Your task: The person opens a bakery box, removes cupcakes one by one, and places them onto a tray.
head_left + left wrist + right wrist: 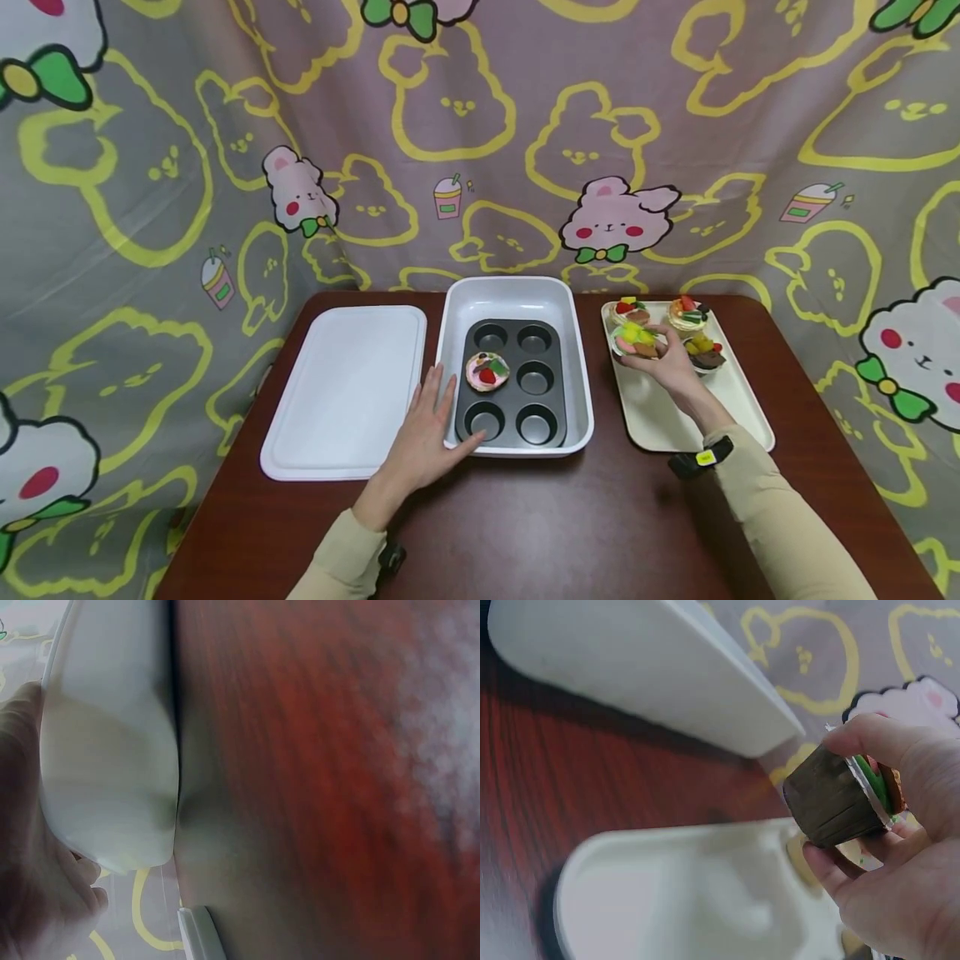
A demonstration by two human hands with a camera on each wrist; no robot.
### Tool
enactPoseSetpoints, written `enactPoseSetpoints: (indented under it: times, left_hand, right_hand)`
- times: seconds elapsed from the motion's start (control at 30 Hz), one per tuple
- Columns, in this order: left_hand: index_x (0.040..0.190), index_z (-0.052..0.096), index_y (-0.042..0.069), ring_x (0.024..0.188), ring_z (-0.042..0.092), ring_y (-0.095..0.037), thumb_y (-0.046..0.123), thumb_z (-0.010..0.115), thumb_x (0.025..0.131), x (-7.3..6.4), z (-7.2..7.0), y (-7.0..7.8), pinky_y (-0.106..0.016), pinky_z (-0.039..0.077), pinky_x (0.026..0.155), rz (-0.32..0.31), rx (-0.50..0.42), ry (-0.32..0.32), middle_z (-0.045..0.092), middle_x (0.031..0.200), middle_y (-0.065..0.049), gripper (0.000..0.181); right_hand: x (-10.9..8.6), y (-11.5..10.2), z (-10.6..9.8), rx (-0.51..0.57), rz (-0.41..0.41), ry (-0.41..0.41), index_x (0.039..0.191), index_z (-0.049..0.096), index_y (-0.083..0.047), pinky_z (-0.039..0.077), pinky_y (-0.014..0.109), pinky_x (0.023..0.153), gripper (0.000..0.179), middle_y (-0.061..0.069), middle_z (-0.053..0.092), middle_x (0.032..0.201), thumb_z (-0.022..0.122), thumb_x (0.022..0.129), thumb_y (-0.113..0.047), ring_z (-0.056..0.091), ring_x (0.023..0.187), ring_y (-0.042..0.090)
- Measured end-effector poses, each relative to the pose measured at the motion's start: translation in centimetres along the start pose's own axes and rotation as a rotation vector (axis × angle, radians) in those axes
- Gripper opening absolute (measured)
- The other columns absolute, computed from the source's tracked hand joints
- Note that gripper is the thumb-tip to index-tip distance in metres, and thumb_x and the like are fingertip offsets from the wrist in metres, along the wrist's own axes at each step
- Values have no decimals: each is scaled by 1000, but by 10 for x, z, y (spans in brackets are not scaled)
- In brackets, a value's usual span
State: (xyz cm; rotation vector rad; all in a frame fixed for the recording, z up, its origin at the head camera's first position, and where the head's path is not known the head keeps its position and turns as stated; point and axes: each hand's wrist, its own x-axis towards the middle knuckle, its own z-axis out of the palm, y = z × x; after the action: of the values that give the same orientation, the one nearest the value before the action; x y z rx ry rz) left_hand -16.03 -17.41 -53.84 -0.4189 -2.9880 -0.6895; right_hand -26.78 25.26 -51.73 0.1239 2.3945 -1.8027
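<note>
My right hand [672, 368] pinches a cupcake [634, 338] by its sides, above the cream tray [656, 421]. In the right wrist view this cupcake shows a dark brown pleated wrapper [834, 796], tilted, with thumb and fingers around it. Three more cupcakes with fruit toppings stand at the tray's far end. The left hand [426, 435] rests with spread fingers at the left rim of a deep white pan [583, 417]. Inside that pan lies a dark muffin tin [512, 402], with a strawberry-topped cupcake [487, 372] in its middle left cup.
A flat white lid [345, 392] lies left of the pan on the brown wooden table [517, 533]. Behind and beside the table hangs a patterned curtain [480, 125]. The pan's walls rise higher than the tray's low rim.
</note>
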Motion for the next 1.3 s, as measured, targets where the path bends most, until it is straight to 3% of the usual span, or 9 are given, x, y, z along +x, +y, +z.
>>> enactPoseSetpoints:
  times: [0.13,0.43,0.63,0.93,1.3]
  left_hand:
    - [173,32,5,174,12,-37,71,68,95,1,-1,0,-61,22,139,2,-4,0,12,186,-18,108]
    - [172,33,6,174,13,-37,72,68,95,1,1,0,-61,23,139,-1,-1,5,12,186,-17,108]
    - [172,34,5,174,14,-38,72,68,95,1,1,0,-61,23,139,7,6,14,14,186,-18,108]
    - [172,33,5,174,13,-37,72,67,95,1,2,0,-60,21,140,2,6,8,13,186,-17,108]
    - [173,32,5,174,12,-37,72,67,95,1,2,0,-60,21,140,-3,16,1,12,186,-17,108]
  right_hand:
    - [4,11,-5,0,-4,22,166,16,1,49,8,88,90,-11,63,121,77,101,-11,58,98,-15]
    - [5,26,-5,-71,-11,86,161,24,4,45,8,88,87,17,65,139,81,99,-14,55,96,-17]
    - [7,30,-1,-97,-19,113,161,24,5,42,7,89,86,32,58,150,82,99,-15,52,99,-15]
    - [8,34,2,-163,-44,147,159,27,6,42,5,87,84,40,58,149,82,98,-12,53,107,-5]
    - [4,39,6,-100,-75,130,157,28,8,43,3,87,82,42,57,150,81,96,-6,50,95,-22]
